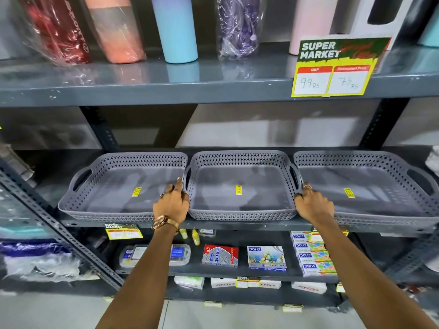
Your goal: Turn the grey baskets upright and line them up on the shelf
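Note:
Three grey perforated baskets stand upright side by side on the middle shelf (71, 223): the left basket (114, 186), the middle basket (240, 186) and the right basket (370, 186). Each has a yellow sticker on its floor. My left hand (172, 203) grips the left handle of the middle basket, fingers curled over its rim between it and the left basket. My right hand (313, 204) grips the middle basket's right handle, in the gap beside the right basket. A watch sits on my left wrist.
The shelf above carries tall wrapped bottles (175, 27) and a yellow price tag (332, 67) hanging over its edge. Below lie stationery boxes (266, 257) and crayon packs (313, 252). A slanted metal upright (59, 231) runs along the left.

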Demonstrator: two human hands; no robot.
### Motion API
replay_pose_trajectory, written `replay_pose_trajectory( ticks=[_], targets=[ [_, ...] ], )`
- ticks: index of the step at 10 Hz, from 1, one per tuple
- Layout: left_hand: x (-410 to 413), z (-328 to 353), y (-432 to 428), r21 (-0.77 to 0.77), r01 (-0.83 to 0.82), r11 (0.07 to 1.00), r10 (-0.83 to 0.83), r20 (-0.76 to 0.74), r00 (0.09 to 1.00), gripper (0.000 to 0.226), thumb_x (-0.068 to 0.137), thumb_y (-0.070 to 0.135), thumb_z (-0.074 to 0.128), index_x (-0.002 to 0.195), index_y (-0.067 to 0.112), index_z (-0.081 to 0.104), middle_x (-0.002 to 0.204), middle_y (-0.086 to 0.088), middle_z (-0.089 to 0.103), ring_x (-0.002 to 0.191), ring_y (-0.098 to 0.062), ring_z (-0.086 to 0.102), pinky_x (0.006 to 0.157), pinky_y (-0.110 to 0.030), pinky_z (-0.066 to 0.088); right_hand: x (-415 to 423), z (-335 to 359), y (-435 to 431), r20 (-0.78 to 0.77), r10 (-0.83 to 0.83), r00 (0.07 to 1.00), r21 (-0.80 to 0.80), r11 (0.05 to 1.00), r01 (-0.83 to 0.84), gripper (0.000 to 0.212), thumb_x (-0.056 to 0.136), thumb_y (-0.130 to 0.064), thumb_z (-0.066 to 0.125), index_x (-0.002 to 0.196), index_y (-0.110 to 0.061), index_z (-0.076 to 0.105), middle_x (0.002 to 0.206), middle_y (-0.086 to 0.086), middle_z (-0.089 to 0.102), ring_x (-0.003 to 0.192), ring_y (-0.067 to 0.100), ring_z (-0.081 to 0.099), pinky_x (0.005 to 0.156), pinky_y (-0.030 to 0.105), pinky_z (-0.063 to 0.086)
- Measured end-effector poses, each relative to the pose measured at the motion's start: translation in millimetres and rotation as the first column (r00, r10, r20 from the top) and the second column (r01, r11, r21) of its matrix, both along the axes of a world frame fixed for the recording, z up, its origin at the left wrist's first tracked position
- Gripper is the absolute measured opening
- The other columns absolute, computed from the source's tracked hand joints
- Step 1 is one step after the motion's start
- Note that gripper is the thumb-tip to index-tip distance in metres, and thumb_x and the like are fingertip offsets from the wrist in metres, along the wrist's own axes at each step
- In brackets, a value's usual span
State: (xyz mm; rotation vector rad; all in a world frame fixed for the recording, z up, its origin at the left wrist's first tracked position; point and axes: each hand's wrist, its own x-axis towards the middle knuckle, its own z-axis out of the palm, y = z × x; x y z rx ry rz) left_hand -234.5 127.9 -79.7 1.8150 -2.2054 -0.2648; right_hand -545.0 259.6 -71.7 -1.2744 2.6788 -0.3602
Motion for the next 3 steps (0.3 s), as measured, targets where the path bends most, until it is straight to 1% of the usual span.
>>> replay_pose_trajectory(
  ticks=[1,2,3],
  targets=[
    [1,2,1,0.004,-0.010,1.000,0.010,-0.007,1.000,0.052,0.095,0.029,0.036,0.146,0.025,0.028,0.135,-0.014,0.049,0.111,-0.038,0.057,0.089,-0.053,0.048,0,0,-1,0.022,-0.006,1.000,-0.006,1.000,0.006,0.028,0.094,-0.024,0.035,0.116,-0.010,0.044,0.108,0.018,0.066,0.093,0.034,0.062,0.075,0.039,0.040],
    [4,5,5,0.020,-0.016,1.000,0.017,-0.047,0.999,0.052,0.096,0.037,0.033,0.146,0.023,0.027,0.137,-0.016,0.048,0.118,-0.039,0.053,0.093,-0.055,0.046,4,0,1,0.039,-0.021,0.999,-0.022,1.000,0.022,0.041,0.096,-0.038,0.033,0.122,-0.009,0.043,0.121,0.020,0.062,0.110,0.037,0.059,0.085,0.043,0.044],
    [9,12,7,-0.052,0.035,0.998,-0.036,-0.024,0.999,0.064,0.094,0.052,0.028,0.148,0.017,0.019,0.141,-0.018,0.046,0.125,-0.039,0.047,0.100,-0.053,0.042,11,11,8,-0.001,-0.033,0.999,-0.176,0.984,0.033,0.073,0.093,-0.056,0.034,0.146,-0.007,0.024,0.141,0.019,0.047,0.128,0.039,0.045,0.094,0.053,0.044]
  ],
)
